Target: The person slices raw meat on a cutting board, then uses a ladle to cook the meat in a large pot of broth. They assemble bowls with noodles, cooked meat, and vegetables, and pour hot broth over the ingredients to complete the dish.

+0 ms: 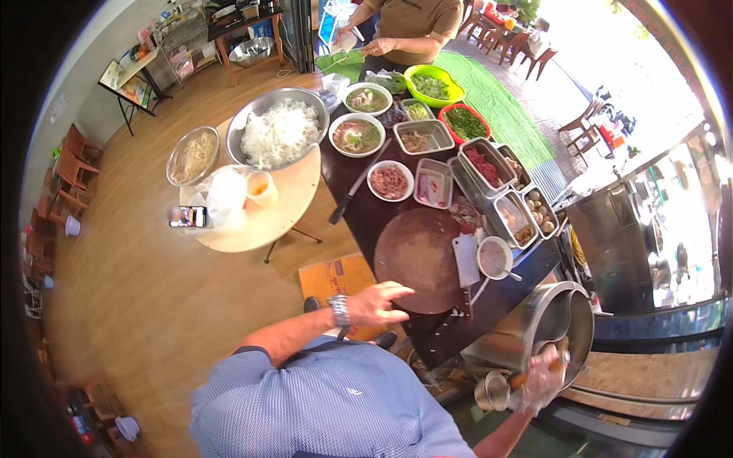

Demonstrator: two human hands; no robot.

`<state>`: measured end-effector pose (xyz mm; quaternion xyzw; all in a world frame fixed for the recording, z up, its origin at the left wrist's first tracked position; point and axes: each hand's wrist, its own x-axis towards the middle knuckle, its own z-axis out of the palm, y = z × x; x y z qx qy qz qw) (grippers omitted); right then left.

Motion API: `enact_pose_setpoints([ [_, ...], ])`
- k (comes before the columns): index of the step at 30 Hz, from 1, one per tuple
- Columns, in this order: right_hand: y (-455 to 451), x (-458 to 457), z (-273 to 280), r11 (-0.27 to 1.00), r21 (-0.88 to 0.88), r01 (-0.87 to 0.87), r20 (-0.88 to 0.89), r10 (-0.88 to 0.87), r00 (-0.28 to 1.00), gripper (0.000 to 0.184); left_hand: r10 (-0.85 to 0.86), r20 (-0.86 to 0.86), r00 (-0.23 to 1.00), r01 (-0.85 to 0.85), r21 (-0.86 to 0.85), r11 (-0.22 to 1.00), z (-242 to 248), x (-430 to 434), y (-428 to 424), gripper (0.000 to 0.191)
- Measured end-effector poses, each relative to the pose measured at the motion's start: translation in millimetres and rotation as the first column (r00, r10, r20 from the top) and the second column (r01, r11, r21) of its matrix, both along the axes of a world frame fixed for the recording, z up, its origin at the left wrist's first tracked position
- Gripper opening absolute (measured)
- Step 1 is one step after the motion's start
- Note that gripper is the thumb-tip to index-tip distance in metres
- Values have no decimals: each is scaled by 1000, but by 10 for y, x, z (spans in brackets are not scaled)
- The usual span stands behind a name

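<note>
My left hand (381,303), with a metal watch at its wrist, hangs over the near edge of a round chopping board (421,257), fingers apart and nothing in them. My right hand (541,380) wears a clear plastic glove and is closed on a wooden handle (521,379), beside a metal ladle (492,391) at the rim of a large steel pot (584,320). A cleaver (466,260) lies on the board's right side. Next to it stands a white bowl (494,257) with a spoon. A bowl of raw meat (390,181) is beyond the board.
Two soup bowls (356,135), a knife (361,182) and steel trays of ingredients (487,166) stand farther back. On the round side table (298,200) are a basin of noodles (279,129) and a phone (188,216). A co-worker (409,34) stands across the dark table.
</note>
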<state>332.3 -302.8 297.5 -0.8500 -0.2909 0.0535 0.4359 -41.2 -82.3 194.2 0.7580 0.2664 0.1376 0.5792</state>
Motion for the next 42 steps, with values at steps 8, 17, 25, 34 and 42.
enact_pose_setpoints([
  [8,2443,-3273,498,552,187,-813,30,823,567,15,385,317,867,-384,-71,921,577,-952,237,33],
  [17,4474,-4259,179,69,-336,-939,6,997,71,60,962,250,108,-986,-100,136,287,-3380,-191,10],
  [25,6332,-4967,-1099,53,-765,-642,-52,988,144,116,854,127,-505,-791,328,-517,327,-3978,-798,23],
  [34,6695,-5464,-1783,162,-549,-820,-77,967,243,59,736,144,-661,-632,422,-650,810,-3904,-390,27],
  [42,7340,-5322,-1702,-162,-365,-917,272,923,-272,34,852,329,-407,-813,294,-503,1270,-4191,428,16],
])
